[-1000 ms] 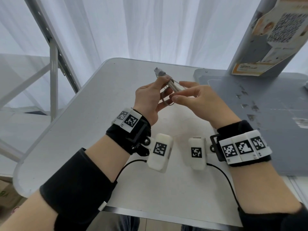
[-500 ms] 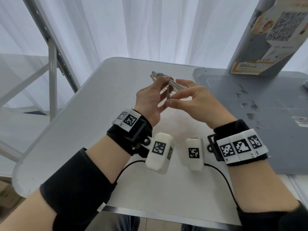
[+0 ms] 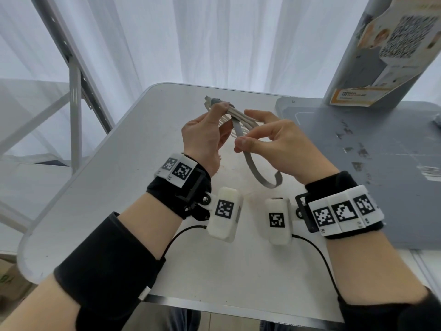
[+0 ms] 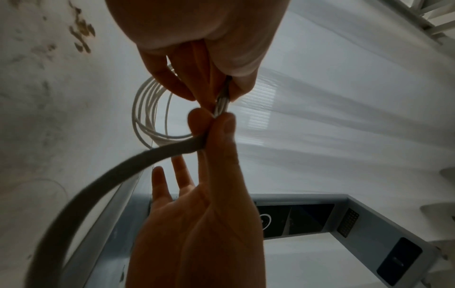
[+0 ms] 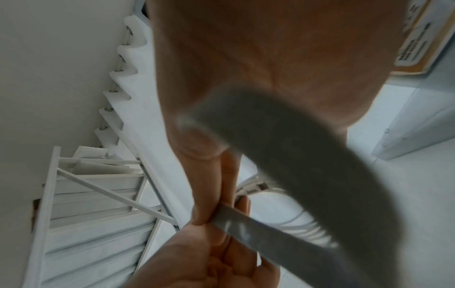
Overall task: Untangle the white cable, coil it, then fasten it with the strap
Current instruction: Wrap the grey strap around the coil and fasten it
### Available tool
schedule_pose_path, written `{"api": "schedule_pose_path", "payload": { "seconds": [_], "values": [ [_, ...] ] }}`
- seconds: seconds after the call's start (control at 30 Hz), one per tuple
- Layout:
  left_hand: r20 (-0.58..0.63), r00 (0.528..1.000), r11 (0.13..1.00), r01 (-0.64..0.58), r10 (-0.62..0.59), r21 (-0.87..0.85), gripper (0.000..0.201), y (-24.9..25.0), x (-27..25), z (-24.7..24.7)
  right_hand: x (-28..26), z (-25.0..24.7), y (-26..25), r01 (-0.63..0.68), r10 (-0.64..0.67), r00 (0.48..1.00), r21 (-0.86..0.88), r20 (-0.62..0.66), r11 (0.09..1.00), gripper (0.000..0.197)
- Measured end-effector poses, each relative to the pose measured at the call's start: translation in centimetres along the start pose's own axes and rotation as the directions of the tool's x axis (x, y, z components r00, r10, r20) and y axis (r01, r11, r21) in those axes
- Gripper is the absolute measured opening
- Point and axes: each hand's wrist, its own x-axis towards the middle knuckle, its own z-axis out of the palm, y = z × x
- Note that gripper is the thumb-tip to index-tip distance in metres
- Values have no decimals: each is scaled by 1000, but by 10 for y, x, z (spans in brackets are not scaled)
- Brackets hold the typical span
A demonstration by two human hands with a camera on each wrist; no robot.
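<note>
Strap (image 3: 256, 174) comes first from where I stand: a flat grey band hanging in a loose curve toward the person's body, its free tail (image 3: 276, 179) curling back up just under the right wrist and touching nothing. Above it, the right hand (image 3: 281, 144) pinches the band between thumb and forefinger, the other fingers lifted and spread. From the left wrist view the same pinch (image 4: 209, 136) sits right against the bundled strands.

Just past that, the left hand (image 3: 205, 137) grips the white cable (image 3: 241, 117) where its turns are gathered, thumb on top, fingers curled underneath. The cable is held in the air above the white table (image 3: 107, 187), not resting on it. The loops (image 4: 150, 113) lie side by side in a neat ring with no knots that I can see, and a connector end (image 3: 211, 101) pokes out beyond the left thumb.

So I judge the untangling and coiling done. What remains is the fastening: the strap looks anchored at the bundle, but whether any turn has been laid round it is hidden by the fingers. Most of the band hangs slack, so wrapping it snug and pressing the tail down look to be left.

Farther off, a grey mat (image 3: 381, 163) adjoins the table, a leaning printed board (image 3: 386, 48) behind it.
</note>
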Motion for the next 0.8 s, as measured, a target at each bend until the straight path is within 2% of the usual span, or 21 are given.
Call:
{"api": "schedule_pose_path", "payload": {
  "seconds": [0.13,0.27,0.47,0.63,0.73,0.8],
  "values": [
    [26,999,998,-28,27,55,11,-5,-3,1,-1,2,-1,17,-17,999,-13,30,1000,7],
    [68,993,989,-107,100,102,14,-10,-3,3,-2,0,-4,83,-88,996,131,32,988,7],
    [105,978,980,-189,181,66,16,-11,-2,2,-5,-5,-7,140,-129,990,267,-57,954,13],
    [112,972,976,-214,209,38,8,-6,-2,2,-3,-5,-1,192,-162,980,324,-117,927,19],
    [107,969,973,-228,224,28,8,-4,0,1,3,-4,5,199,-154,977,360,-148,912,17],
    [110,970,975,-221,218,15,8,-4,2,0,6,-4,7,162,-88,980,462,-178,872,21]
  ]
}}
